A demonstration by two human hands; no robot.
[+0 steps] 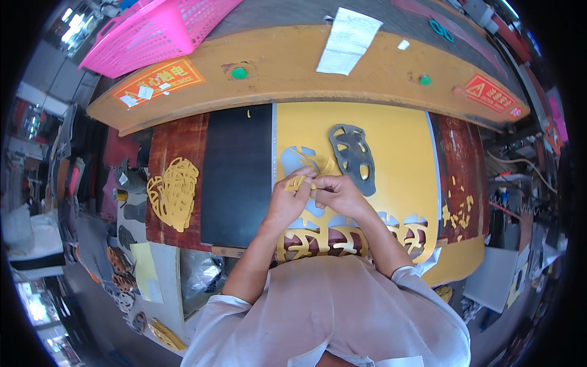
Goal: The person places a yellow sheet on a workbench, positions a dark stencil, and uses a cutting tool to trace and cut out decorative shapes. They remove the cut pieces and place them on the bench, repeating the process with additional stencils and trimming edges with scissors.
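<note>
Both my hands meet above a yellow sheet, pinching a thin yellow cut-out piece with openings in it. My left hand holds the piece's body, fingers curled around it. Thumb and fingers of my right hand are closed at its right end; the exact grip there is partly hidden. Just beyond my right hand, a dark grey sole-shaped cutting die with several openings lies on the sheet. Cut holes show under my hands and along the sheet's near edge, with yellow webbing between them.
Left, a pile of yellow cut-outs lies on a reddish-brown board beside a black panel. Small yellow scraps are scattered right. An orange-brown beam with green buttons crosses the far side, bearing a pink basket, paper and scissors.
</note>
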